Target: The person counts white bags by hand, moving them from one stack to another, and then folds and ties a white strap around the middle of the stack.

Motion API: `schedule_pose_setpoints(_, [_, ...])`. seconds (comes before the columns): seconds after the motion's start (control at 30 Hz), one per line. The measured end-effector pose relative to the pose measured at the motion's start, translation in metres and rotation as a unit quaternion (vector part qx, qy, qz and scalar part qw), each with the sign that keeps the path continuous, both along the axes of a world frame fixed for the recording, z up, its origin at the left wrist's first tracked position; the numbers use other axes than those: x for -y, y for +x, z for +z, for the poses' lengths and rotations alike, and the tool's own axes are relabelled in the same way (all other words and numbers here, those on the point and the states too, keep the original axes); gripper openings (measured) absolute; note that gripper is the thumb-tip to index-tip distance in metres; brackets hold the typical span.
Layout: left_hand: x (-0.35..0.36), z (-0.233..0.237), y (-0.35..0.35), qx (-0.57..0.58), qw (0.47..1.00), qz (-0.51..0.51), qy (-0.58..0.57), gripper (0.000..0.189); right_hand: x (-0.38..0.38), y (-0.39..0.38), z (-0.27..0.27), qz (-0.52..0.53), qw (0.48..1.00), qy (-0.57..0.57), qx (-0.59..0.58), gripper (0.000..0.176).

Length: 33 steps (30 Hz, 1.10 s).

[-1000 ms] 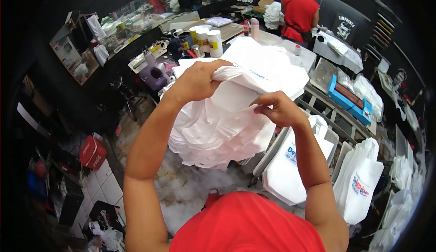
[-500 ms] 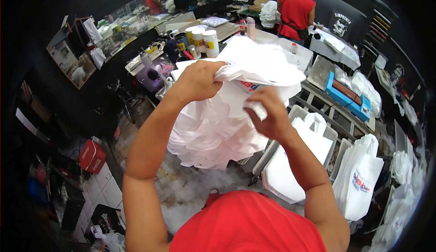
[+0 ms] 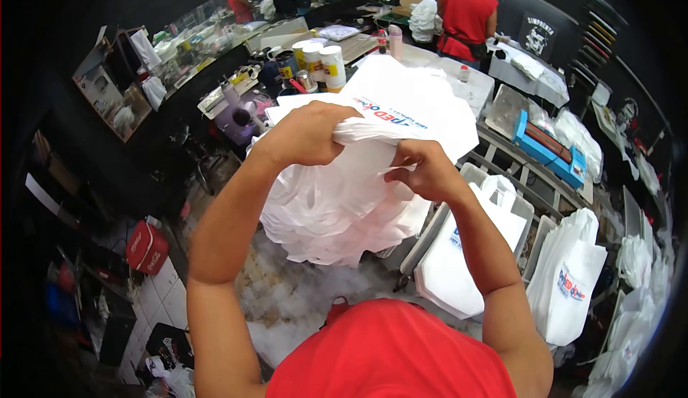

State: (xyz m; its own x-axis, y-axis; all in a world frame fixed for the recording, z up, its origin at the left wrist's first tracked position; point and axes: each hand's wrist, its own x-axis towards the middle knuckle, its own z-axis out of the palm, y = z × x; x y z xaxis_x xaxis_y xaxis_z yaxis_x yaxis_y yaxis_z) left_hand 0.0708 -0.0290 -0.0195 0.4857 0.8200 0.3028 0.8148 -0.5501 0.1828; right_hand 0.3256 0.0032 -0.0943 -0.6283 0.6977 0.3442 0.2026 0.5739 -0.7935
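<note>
My left hand (image 3: 309, 134) is closed around the gathered edge of several white printed bags (image 3: 412, 104). Red and blue lettering shows on the top bag, which lies flat away from me. My right hand (image 3: 428, 170) is closed on the near edge of the same bags, to the right of my left hand, its thumb and fingers pinching the white material. Beneath both hands, a tall heap of white bags (image 3: 337, 215) hangs down in loose folds. What lies inside each grip is partly hidden by my fingers.
To the right, a grey tray holds a stack of white bags (image 3: 469, 262), with more printed bags (image 3: 566, 283) beside it. A blue machine (image 3: 548, 150) sits on a rack. Jars (image 3: 332, 67) stand behind the heap. A person in red (image 3: 467, 14) works at the back.
My right hand has come up to the bags' near edge and pinches it. The top bag has been laid back flatter, exposing its lettering. My left hand keeps its hold, shifted slightly left.
</note>
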Motion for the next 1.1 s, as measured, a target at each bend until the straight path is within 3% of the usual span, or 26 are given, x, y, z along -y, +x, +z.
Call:
schedule_pose_setpoints(0.13, [0.005, -0.001, -0.002, 0.058, 0.998, 0.0, -0.015, 0.039, -0.011, 0.007, 0.013, 0.056, 0.997, -0.016, 0.047, 0.015])
schedule_pose_setpoints(0.17, [0.004, -0.002, -0.003, 0.058, 0.998, 0.001, -0.015, 0.039, -0.018, 0.01, 0.008, 0.088, 0.992, -0.086, 0.025, 0.013])
schedule_pose_setpoints(0.27, [0.003, -0.003, -0.005, 0.082, 0.996, 0.012, -0.028, 0.04, -0.025, 0.012, 0.006, 0.08, 0.986, -0.138, -0.041, 0.012])
schedule_pose_setpoints(0.33, [0.005, -0.002, -0.004, 0.107, 0.994, 0.018, -0.027, 0.041, -0.022, 0.011, 0.012, 0.079, 0.991, -0.095, -0.049, 0.015])
schedule_pose_setpoints(0.4, [0.009, 0.004, 0.003, 0.123, 0.99, 0.041, -0.051, 0.043, -0.015, 0.008, 0.022, 0.003, 0.999, -0.006, -0.035, 0.017])
schedule_pose_setpoints(0.47, [0.013, 0.004, 0.005, 0.138, 0.985, 0.065, -0.075, 0.045, -0.019, 0.0, 0.019, 0.01, 0.997, -0.007, -0.075, 0.016])
schedule_pose_setpoints(0.53, [0.015, -0.001, 0.008, 0.162, 0.986, 0.022, 0.014, 0.049, -0.013, -0.007, 0.031, -0.017, 0.977, 0.189, -0.097, 0.012])
schedule_pose_setpoints(0.6, [0.012, -0.001, 0.015, 0.134, 0.989, 0.065, 0.003, 0.045, -0.012, -0.012, 0.032, -0.005, 0.978, 0.176, -0.116, 0.013])
schedule_pose_setpoints(0.7, [-0.001, -0.003, 0.011, 0.117, 0.987, 0.112, 0.009, 0.037, -0.011, -0.006, 0.032, -0.024, 0.947, 0.269, -0.175, 0.02])
schedule_pose_setpoints(0.77, [-0.007, -0.005, 0.006, 0.13, 0.983, 0.105, 0.071, 0.027, -0.014, 0.018, 0.019, -0.193, 0.897, 0.352, -0.184, 0.027])
schedule_pose_setpoints(0.8, [-0.005, -0.004, 0.004, 0.131, 0.984, 0.097, 0.072, 0.027, -0.02, 0.03, 0.007, -0.282, 0.871, 0.341, -0.213, 0.022])
schedule_pose_setpoints(0.87, [0.003, 0.001, 0.003, 0.147, 0.982, 0.09, 0.075, 0.026, -0.043, 0.063, -0.045, -0.406, 0.866, 0.122, -0.266, 0.016])
schedule_pose_setpoints(0.9, [0.006, 0.002, 0.005, 0.149, 0.983, 0.068, 0.085, 0.026, -0.048, 0.081, -0.063, -0.319, 0.882, -0.067, -0.339, 0.028])
schedule_pose_setpoints(0.93, [0.005, 0.002, 0.006, 0.148, 0.983, 0.06, 0.085, 0.026, -0.049, 0.09, -0.073, -0.214, 0.856, -0.253, -0.398, 0.042])
schedule_pose_setpoints(0.97, [0.004, 0.0, 0.007, 0.143, 0.984, 0.053, 0.091, 0.028, -0.053, 0.09, -0.088, -0.157, 0.816, -0.4, -0.386, 0.071])
schedule_pose_setpoints(1.0, [0.004, -0.002, 0.01, 0.137, 0.985, 0.046, 0.097, 0.03, -0.04, 0.072, -0.069, -0.141, 0.765, -0.488, -0.396, 0.088])
schedule_pose_setpoints(1.07, [0.011, -0.006, 0.016, 0.11, 0.987, 0.064, 0.096, 0.033, -0.038, 0.053, -0.045, -0.141, 0.704, -0.544, -0.433, 0.095])
schedule_pose_setpoints(1.1, [0.015, -0.013, 0.018, 0.112, 0.984, 0.025, 0.134, 0.036, -0.045, 0.05, -0.041, -0.143, 0.702, -0.543, -0.438, 0.095])
